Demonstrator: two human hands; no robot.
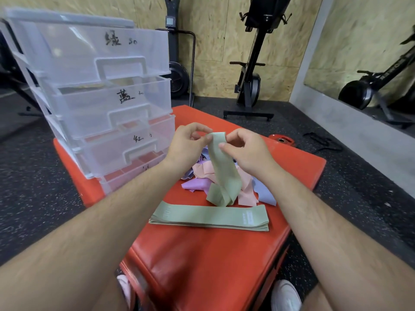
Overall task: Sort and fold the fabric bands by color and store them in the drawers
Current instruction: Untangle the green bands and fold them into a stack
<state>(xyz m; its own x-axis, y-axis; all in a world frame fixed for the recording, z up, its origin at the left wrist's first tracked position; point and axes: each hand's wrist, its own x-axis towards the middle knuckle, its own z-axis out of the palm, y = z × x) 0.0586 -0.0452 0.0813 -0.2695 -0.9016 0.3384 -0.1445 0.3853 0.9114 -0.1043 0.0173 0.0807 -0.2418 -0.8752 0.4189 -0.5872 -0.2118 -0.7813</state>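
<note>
1. A red padded box (202, 265) stands on the speckled floor (33, 198) before me.
2. Its far left carries a clear drawer unit (101, 97).
3. Near me lie stacked green bands (208, 217), with a mixed pile (197, 184) just beyond.

Drawer stack (101, 97) blocks left — red pad (202, 265) (front) open.

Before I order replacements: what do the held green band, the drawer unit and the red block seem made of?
Pale green band: soft matte fabric, it drapes. Clear stacked drawer unit: rigid translucent plastic, glossy. Red padded block: probably vinyl-covered, shiny, wrinkled.
</note>
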